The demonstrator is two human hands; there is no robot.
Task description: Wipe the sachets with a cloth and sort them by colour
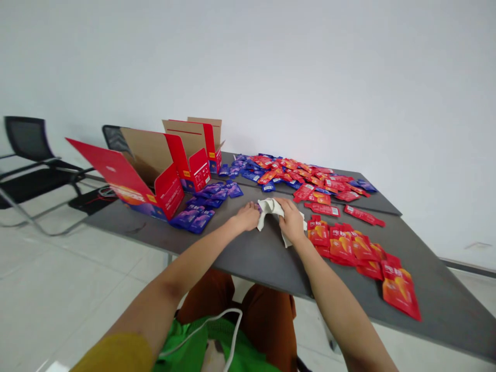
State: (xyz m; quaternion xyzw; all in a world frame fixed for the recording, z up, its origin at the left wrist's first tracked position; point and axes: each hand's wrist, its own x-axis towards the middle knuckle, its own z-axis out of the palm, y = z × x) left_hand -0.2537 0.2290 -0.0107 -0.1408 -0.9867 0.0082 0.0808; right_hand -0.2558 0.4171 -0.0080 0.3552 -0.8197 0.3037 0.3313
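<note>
A crumpled white cloth (271, 206) spans the gap between my two hands, just above the grey table (248, 253). My right hand (292, 221) is closed over the cloth's right part, and a loose corner hangs below it. At the cloth's left end, my left hand (247, 217) has its fingers pinched together. A bit of purple shows at those fingertips, seemingly a small purple pouch mostly hidden by the fingers and cloth. Red pouches (343, 243) lie overlapped in a row right of my right hand. Purple pouches (201, 206) lie stacked left of my left hand.
A mixed heap of red and blue-purple pouches (290, 173) covers the table's back. Two single red pouches (323, 208) lie before it. Open red cartons (166, 194) line the left edge. Black chairs (29, 142) stand beyond, and a white cable (237, 330) crosses my lap.
</note>
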